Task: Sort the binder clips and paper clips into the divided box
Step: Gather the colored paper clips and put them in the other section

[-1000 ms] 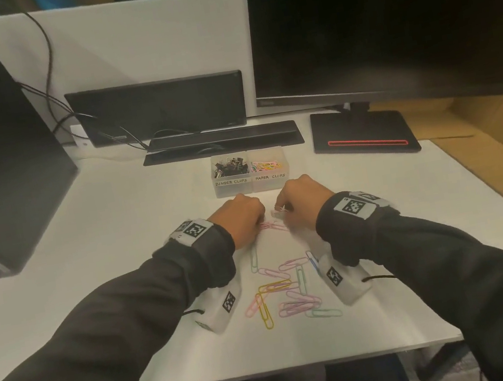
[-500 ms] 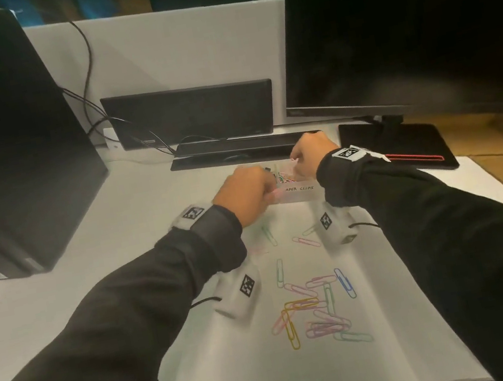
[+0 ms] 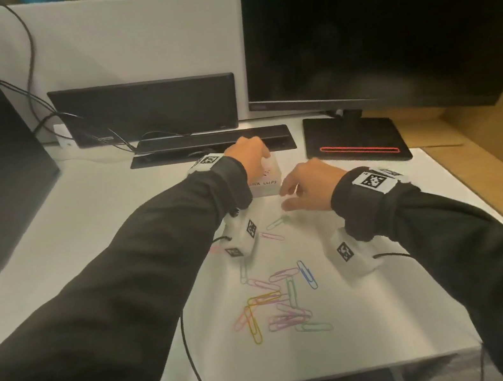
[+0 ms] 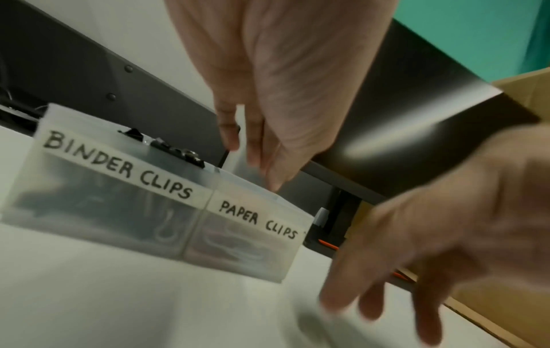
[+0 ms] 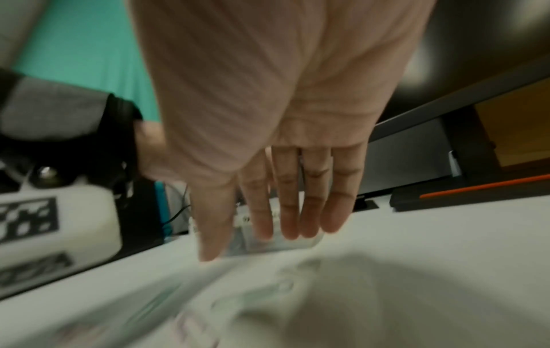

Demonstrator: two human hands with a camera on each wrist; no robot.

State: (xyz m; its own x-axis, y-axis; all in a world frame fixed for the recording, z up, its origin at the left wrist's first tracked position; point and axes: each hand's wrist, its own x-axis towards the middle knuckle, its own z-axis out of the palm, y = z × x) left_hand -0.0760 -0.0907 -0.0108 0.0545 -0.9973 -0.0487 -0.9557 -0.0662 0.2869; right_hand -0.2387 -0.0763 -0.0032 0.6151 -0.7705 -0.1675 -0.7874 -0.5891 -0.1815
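Dim, warm indoor light with glare on the monitor (image 4: 416,131) edge; head view bowed at its edges and soft, right wrist view heavily motion-blurred, a broad shadow on the bench (image 5: 387,294), left wrist view sharpest at the box (image 4: 166,188) labels.

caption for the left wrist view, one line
Left hand poised over the paper-clip side of the labelled divided box; right hand open alongside.

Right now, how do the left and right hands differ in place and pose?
The left hand is over the divided box, fingertips pointing down into the paper clips compartment; the right hand is beside the box, over the table. The left hand's fingers are bunched together; the right hand's fingers are straight and relaxed. Neither visibly holds a clip.
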